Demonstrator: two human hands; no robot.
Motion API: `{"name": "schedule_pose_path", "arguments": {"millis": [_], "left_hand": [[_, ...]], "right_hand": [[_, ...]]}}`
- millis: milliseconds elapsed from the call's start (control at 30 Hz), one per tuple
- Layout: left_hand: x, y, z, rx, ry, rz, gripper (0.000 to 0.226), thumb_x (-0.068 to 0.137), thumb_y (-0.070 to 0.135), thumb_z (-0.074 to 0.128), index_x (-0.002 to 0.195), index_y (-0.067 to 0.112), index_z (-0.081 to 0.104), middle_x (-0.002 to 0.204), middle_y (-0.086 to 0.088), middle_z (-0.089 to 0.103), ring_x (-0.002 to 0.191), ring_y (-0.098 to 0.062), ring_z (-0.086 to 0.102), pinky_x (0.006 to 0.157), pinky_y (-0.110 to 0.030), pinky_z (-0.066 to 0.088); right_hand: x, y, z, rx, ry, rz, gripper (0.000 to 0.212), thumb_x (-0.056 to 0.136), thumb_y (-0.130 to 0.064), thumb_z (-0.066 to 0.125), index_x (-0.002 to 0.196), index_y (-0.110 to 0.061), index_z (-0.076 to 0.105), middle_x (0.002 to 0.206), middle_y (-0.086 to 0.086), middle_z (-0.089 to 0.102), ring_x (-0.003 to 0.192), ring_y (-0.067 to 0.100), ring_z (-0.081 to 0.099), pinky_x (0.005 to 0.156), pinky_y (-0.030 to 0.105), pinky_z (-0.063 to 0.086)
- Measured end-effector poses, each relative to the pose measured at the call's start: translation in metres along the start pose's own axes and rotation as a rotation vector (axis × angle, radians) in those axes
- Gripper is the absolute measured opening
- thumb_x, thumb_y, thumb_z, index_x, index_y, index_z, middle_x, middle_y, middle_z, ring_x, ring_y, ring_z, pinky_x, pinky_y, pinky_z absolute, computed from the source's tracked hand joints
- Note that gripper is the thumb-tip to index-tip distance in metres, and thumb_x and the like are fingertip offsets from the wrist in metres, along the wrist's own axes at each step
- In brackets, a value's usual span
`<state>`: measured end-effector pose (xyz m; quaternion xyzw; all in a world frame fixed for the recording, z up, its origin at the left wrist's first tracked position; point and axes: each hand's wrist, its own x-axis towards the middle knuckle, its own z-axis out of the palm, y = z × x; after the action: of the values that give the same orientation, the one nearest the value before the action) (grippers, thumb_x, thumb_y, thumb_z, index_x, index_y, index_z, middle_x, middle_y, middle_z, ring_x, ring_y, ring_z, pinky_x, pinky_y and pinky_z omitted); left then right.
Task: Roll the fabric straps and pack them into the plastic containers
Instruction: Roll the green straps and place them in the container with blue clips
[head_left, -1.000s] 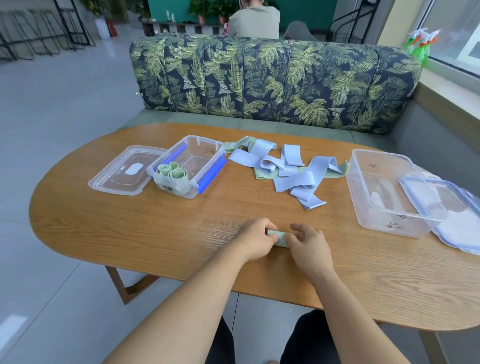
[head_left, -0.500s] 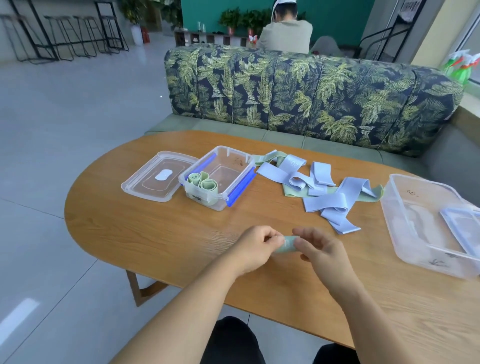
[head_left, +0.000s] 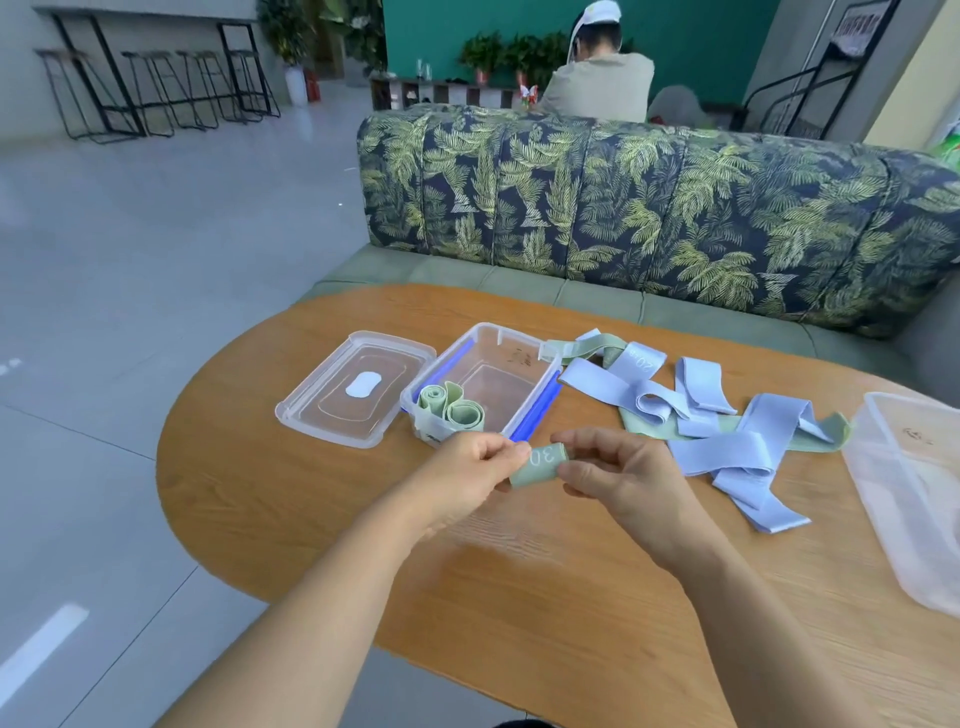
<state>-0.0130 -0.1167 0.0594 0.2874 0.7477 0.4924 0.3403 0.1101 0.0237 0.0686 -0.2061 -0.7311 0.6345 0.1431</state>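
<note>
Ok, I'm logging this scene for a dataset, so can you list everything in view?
rolled strap: one, green, marked 30, held above the table
rolled straps: two, green, in the small container
small container: one, clear with blue clips, table centre
lid: one, clear, left of the small container
loose straps: a tangle, pale blue and green, right of the small container
large container: one, clear, table's right edge
table: one, wooden
sofa: one, leaf print, behind the table
seated person: one, beyond the sofa
stools: several, black, far left
left hand: grip on the rolled strap
right hand: grip on the rolled strap
</note>
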Motion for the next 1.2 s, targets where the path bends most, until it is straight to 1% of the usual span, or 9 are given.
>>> {"name": "schedule_pose_path", "arguments": {"millis": [133, 267, 367, 467, 667, 800, 1033, 1133, 1200], "left_hand": [[0.02, 0.0, -0.033, 0.045, 0.182, 0.096, 0.017, 0.096, 0.026, 0.058, 0.102, 0.016, 0.07, 0.091, 0.003, 0.071, 0.08, -0.005, 0.064, 0.08, -0.021, 0.048], [0.052, 0.005, -0.068, 0.359, 0.413, 0.117, 0.02, 0.089, 0.013, 0.063, 0.107, 0.02, 0.068, 0.1, 0.006, 0.068, 0.093, -0.011, 0.061, 0.09, -0.028, 0.048], [0.07, 0.01, -0.071, 0.706, 0.326, 0.087, 0.028, 0.089, 0.019, 0.063, 0.113, 0.033, 0.066, 0.114, 0.009, 0.06, 0.115, -0.014, 0.047, 0.101, -0.031, 0.035], [0.084, 0.01, -0.067, 0.972, 0.195, 0.043, 0.031, 0.088, 0.024, 0.064, 0.113, 0.042, 0.063, 0.111, 0.009, 0.054, 0.119, -0.017, 0.039, 0.095, -0.033, 0.027], [0.088, 0.012, -0.066, 0.955, 0.181, 0.021, 0.011, 0.086, 0.037, 0.069, 0.097, 0.037, 0.069, 0.084, 0.011, 0.04, 0.098, -0.022, 0.028, 0.083, -0.028, 0.026], [0.088, 0.016, -0.065, 1.019, 0.175, 0.045, 0.006, 0.088, 0.037, 0.066, 0.093, 0.035, 0.069, 0.089, 0.005, 0.039, 0.103, -0.025, 0.029, 0.082, -0.026, 0.029], [0.089, 0.023, -0.075, 1.275, 0.096, -0.028, 0.018, 0.09, 0.019, 0.051, 0.078, 0.022, 0.063, 0.084, -0.001, 0.062, 0.099, -0.027, 0.046, 0.097, -0.033, 0.027], [0.092, 0.031, -0.075, 1.333, 0.09, -0.114, 0.021, 0.084, 0.013, 0.044, 0.064, 0.018, 0.046, 0.071, -0.003, 0.054, 0.095, -0.025, 0.054, 0.11, -0.04, 0.02], [0.096, 0.032, -0.072, 1.344, 0.092, -0.147, 0.022, 0.085, 0.015, 0.045, 0.063, 0.018, 0.043, 0.078, -0.006, 0.061, 0.089, -0.025, 0.051, 0.112, -0.042, 0.02]], "right_hand": [[0.029, -0.016, 0.007, -0.134, 0.031, -0.094, 0.019, 0.084, -0.001, 0.07, 0.094, -0.018, 0.071, 0.084, 0.003, 0.07, 0.072, 0.01, 0.059, 0.075, 0.024, 0.05], [0.069, -0.028, 0.012, -0.436, 0.18, -0.202, 0.021, 0.083, -0.004, 0.069, 0.1, -0.017, 0.073, 0.084, 0.0, 0.069, 0.08, 0.017, 0.063, 0.076, 0.024, 0.05], [0.093, -0.032, 0.023, -0.631, 0.212, -0.294, 0.019, 0.08, -0.005, 0.063, 0.094, -0.011, 0.073, 0.081, 0.006, 0.069, 0.081, 0.028, 0.062, 0.075, 0.038, 0.052], [0.109, -0.029, 0.033, -0.8, 0.183, -0.285, 0.02, 0.078, -0.008, 0.06, 0.094, -0.012, 0.071, 0.084, 0.007, 0.066, 0.082, 0.028, 0.059, 0.069, 0.036, 0.049], [0.12, -0.014, 0.042, -0.934, 0.116, -0.195, 0.034, 0.082, -0.015, 0.059, 0.114, -0.02, 0.068, 0.107, 0.002, 0.066, 0.097, 0.024, 0.058, 0.073, 0.031, 0.044], [0.12, -0.01, 0.045, -0.977, 0.093, -0.16, 0.035, 0.083, -0.019, 0.06, 0.117, -0.025, 0.066, 0.113, -0.001, 0.065, 0.102, 0.022, 0.058, 0.075, 0.029, 0.045], [0.123, -0.004, 0.05, -1.06, 0.027, -0.163, 0.031, 0.084, -0.019, 0.056, 0.112, -0.027, 0.066, 0.108, -0.002, 0.063, 0.095, 0.022, 0.058, 0.068, 0.029, 0.039], [0.125, -0.004, 0.052, -1.083, -0.018, -0.14, 0.03, 0.084, -0.02, 0.057, 0.112, -0.027, 0.066, 0.108, -0.003, 0.061, 0.099, 0.022, 0.058, 0.07, 0.029, 0.041], [0.126, -0.004, 0.053, -1.09, -0.045, -0.118, 0.032, 0.084, -0.021, 0.058, 0.114, -0.029, 0.066, 0.112, -0.005, 0.063, 0.103, 0.021, 0.058, 0.074, 0.029, 0.044]]}}
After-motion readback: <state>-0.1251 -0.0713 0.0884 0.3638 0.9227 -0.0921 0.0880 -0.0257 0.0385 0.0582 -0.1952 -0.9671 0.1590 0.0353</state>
